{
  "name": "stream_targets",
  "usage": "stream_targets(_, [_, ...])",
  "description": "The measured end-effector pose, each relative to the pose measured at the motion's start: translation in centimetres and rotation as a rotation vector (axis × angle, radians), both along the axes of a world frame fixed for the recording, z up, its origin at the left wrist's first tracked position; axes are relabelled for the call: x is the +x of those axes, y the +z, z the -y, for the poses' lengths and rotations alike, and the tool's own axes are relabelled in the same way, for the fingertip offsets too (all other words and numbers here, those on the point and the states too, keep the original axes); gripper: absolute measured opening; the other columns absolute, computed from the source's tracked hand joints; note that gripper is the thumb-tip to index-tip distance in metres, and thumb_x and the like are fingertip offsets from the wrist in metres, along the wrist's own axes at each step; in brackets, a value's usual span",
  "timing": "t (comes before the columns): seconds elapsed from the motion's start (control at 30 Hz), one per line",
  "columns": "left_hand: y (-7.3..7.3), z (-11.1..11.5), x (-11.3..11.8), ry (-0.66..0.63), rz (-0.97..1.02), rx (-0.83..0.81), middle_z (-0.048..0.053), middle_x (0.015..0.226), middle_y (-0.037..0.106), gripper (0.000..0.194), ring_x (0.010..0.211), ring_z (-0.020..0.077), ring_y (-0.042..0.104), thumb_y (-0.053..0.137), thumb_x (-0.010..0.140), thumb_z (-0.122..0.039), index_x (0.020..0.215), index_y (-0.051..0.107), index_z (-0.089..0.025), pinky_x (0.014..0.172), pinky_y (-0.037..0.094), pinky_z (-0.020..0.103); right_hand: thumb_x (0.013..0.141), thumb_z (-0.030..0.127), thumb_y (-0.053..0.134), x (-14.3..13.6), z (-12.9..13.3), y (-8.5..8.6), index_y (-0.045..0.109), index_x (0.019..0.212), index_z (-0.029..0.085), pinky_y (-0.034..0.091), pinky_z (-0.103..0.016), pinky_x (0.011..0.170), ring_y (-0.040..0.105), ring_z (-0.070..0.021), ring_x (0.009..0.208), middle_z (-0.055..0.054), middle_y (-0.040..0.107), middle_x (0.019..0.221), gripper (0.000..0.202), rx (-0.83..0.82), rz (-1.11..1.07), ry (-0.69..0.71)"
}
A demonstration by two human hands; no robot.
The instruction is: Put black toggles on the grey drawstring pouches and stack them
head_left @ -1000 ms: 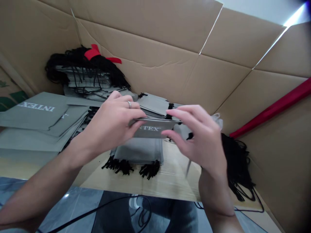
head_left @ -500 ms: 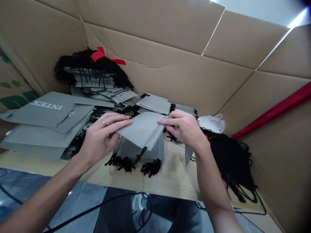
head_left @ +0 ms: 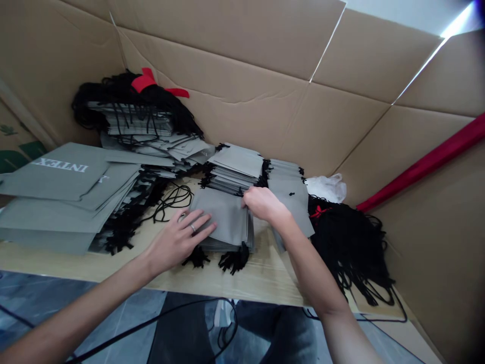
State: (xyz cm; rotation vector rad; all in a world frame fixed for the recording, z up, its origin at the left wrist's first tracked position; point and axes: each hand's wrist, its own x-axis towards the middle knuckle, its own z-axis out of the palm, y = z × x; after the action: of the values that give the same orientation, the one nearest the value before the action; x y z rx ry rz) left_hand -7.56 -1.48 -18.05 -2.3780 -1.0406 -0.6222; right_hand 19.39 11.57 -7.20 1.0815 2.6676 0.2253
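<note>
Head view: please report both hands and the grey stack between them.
Left hand spread, touching stacked grey rectangular cloth-like pouches. Right hand at their far right corner, grip unclear. Loose black cord beyond left hand.

Room can be found along the table's front edge (head_left: 227,289) between both arms (head_left: 310,268); the back is blocked by the cardboard wall (head_left: 235,71), the right by black cords (head_left: 348,242).

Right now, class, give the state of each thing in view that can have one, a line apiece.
Left hand: open, fingers spread over the front stack
Right hand: fingers curled, at the stack's far right corner
Front stack of grey bags: lying flat, cord ends hanging out
Printed bags: overlapping, unevenly stacked
Right-hand cord bundle: tied in red, ends loose
Plastic bag: crumpled
Loose cord: loosely coiled
</note>
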Motion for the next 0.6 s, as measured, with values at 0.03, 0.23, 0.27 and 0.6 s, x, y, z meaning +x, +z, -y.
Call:
stream_targets(0.03, [-0.08,0.03,0.12,-0.002,-0.006,-0.008,0.017,0.146,0.076,0.058,0.135,0.0377,0.072,0.052,0.099,0.001,0.148,0.073,-0.023,0.113,0.056,0.061,0.109,0.037,0.076,-0.04,0.03,0.0,0.074,0.13,0.016,0.067,-0.049,0.102,0.076,-0.0266,0.117,-0.011,0.076,0.132,0.029,0.004,0.013,-0.005])
stream_targets(0.23, [0.1,0.14,0.84,-0.016,-0.023,-0.059,0.018,0.145,0.076,0.056,0.135,0.0388,0.071,0.059,0.097,-0.004,0.149,0.071,-0.022,0.113,0.055,0.06,0.109,0.037,0.076,0.12,-0.2,0.11,0.074,0.132,0.016,0.066,-0.05,0.104,0.075,-0.0277,0.12,-0.012,0.075,0.135,0.032,0.007,0.041,0.0])
stream_targets(0.27, [0.16,0.18,0.9,-0.018,-0.022,-0.062,0.017,0.145,0.076,0.054,0.135,0.0385,0.071,0.06,0.098,-0.005,0.148,0.071,-0.022,0.114,0.054,0.06,0.109,0.037,0.076,0.11,-0.26,0.08,0.074,0.132,0.016,0.066,-0.05,0.104,0.075,-0.0277,0.12,-0.012,0.075,0.135,0.031,0.004,0.04,0.003])
stream_targets(0.6, [0.6,0.12,1.02,-0.094,-0.031,-0.079,0.019,0.137,0.078,0.04,0.13,0.0396,0.068,0.056,0.103,-0.017,0.139,0.074,-0.015,0.109,0.048,0.062,0.109,0.037,0.076,-0.25,0.04,-0.44,0.074,0.134,0.017,0.065,-0.051,0.106,0.075,-0.0284,0.122,-0.012,0.074,0.137,0.032,-0.049,-0.007,-0.033])
